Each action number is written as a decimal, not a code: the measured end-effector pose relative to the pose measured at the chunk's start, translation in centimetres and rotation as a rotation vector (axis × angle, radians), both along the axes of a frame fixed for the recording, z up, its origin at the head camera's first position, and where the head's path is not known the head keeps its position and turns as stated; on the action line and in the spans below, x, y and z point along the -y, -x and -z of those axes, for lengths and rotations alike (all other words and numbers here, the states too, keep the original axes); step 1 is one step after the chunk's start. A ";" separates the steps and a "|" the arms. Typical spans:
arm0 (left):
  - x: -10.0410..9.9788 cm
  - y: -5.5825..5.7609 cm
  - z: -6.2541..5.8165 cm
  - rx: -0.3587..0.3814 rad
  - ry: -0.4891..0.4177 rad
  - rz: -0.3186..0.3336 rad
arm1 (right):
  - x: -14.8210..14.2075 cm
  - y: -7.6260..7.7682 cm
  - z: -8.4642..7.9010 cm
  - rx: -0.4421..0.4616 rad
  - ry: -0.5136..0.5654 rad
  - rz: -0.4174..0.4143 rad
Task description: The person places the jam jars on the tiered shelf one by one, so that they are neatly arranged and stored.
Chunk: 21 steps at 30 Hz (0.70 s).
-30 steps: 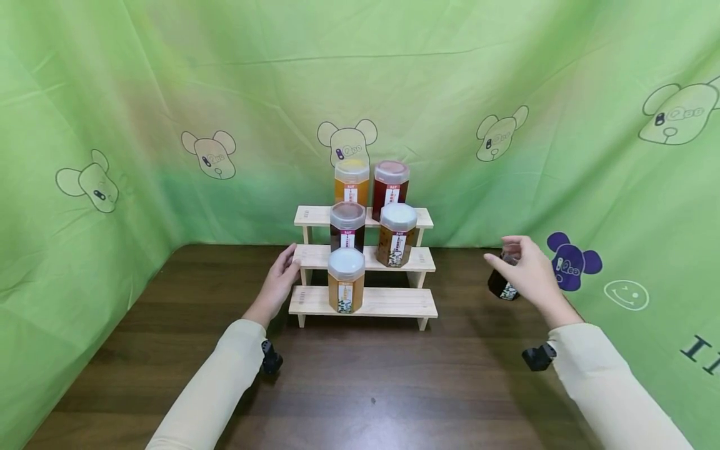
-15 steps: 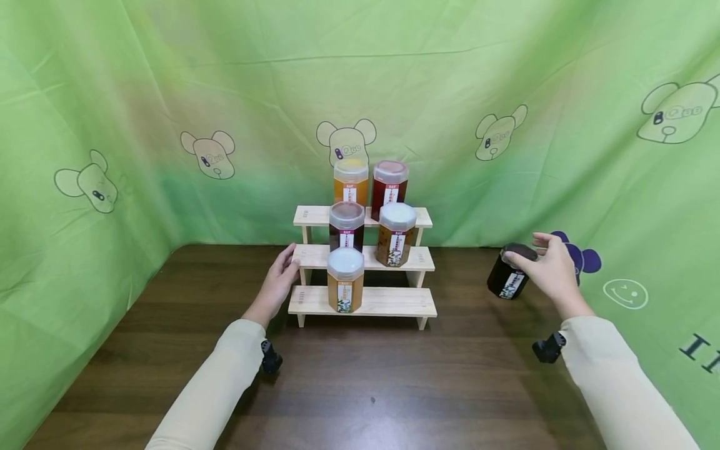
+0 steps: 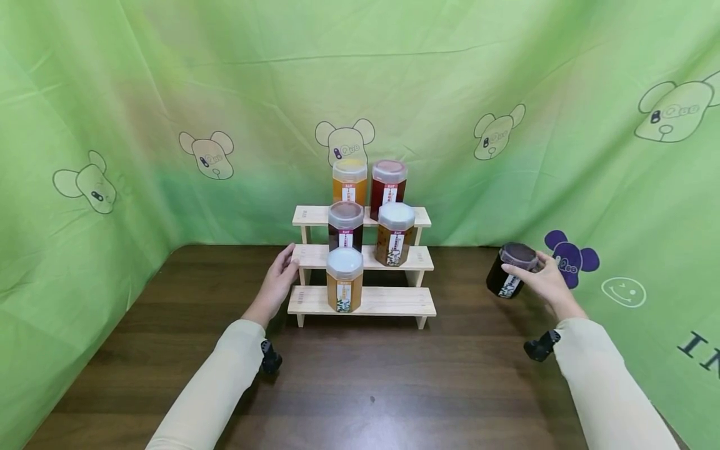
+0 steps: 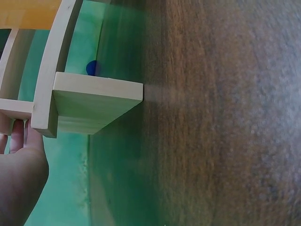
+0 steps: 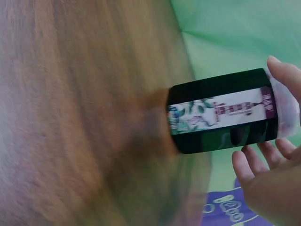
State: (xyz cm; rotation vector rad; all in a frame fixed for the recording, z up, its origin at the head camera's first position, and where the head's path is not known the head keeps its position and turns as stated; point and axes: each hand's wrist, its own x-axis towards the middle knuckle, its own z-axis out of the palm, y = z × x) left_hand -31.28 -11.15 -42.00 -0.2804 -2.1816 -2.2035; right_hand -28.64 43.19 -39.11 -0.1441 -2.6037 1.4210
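Observation:
A three-tier wooden stand (image 3: 402, 301) holds several hexagonal jars. My left hand (image 3: 272, 284) grips the left end of its middle tier. In the left wrist view the fingers (image 4: 34, 136) reach up to the board's edge. Off to the stand's right is a dark jar (image 3: 503, 275) with a white label and clear lid, tilted in the head view. My right hand (image 3: 545, 281) is spread around its lid end, thumb on one side and fingers on the other. In the right wrist view the fingertips (image 5: 241, 162) lie close along the jar's side.
On the top tier stand a yellow jar (image 3: 350, 187) and a red jar (image 3: 388, 194). The middle tier bears a dark purple jar (image 3: 345, 228) and a brown jar (image 3: 394, 240). An amber jar (image 3: 344, 287) is on the bottom tier. A green cloth (image 3: 253, 81) hangs behind the brown table (image 3: 360, 387).
My right hand shifts right off the dark jar, then comes down and back around its lid end. The jar stays nearly in place. My left hand and the stand hold still.

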 end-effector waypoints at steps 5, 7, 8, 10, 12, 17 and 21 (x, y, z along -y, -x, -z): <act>0.0 -0.1 0.1 -0.008 -0.001 -0.005 | 0.2 0.5 1.9 -0.023 0.030 -0.011; 0.0 -0.1 0.2 -0.009 -0.005 -0.005 | 0.2 0.7 2.5 -0.009 0.051 0.005; 0.0 -0.1 0.2 -0.009 -0.002 -0.004 | 0.3 0.7 2.9 -0.003 0.068 0.013; 0.0 -0.1 0.2 -0.008 -0.004 -0.002 | 0.4 0.8 3.4 0.022 0.088 0.035; -0.1 0.0 0.3 -0.006 -0.009 -0.002 | 0.4 0.7 3.9 0.062 0.102 0.061; -0.1 0.1 0.3 -0.016 -0.025 -0.002 | 0.6 0.5 4.2 0.158 0.138 0.090; -0.2 0.0 0.4 -0.017 -0.026 -0.004 | 0.5 0.4 4.2 0.190 0.148 0.087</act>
